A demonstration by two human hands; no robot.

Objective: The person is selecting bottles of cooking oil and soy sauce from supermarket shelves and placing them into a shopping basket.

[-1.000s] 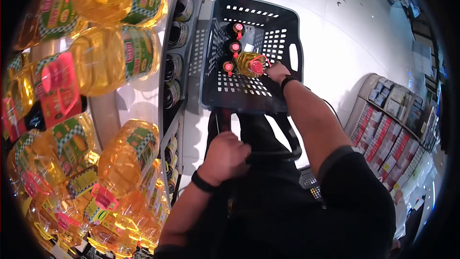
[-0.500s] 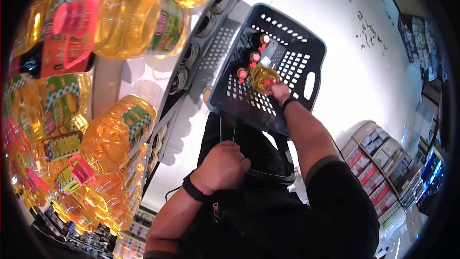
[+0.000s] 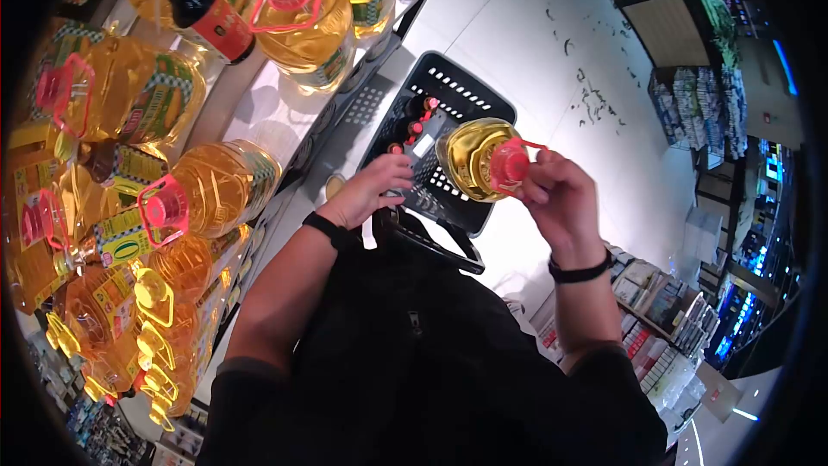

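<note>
My right hand (image 3: 561,198) grips a bottle of cooking oil (image 3: 474,155) by its red handle, near the red cap. The bottle is tilted, raised over the right side of a dark grey shopping basket (image 3: 470,91), part of which it hides. My left hand (image 3: 371,190) is over the basket's near left side, its fingers apart and a little bent, with nothing seen in them. Three dark bottles with red caps (image 3: 416,129) stand inside along the basket's left wall. The basket's black handle (image 3: 440,246) lies toward my body.
Shelves at the left carry several big oil bottles (image 3: 220,185) with red or yellow caps, close to my left arm. A dark sauce bottle (image 3: 207,17) with a red label stands among them. Pale floor (image 3: 561,43) lies ahead; stacked goods (image 3: 647,319) are at the right.
The oil bottle has come up out of the basket in my right hand, toward me. My left hand, a fist near my waist before, has moved forward to the basket and opened.
</note>
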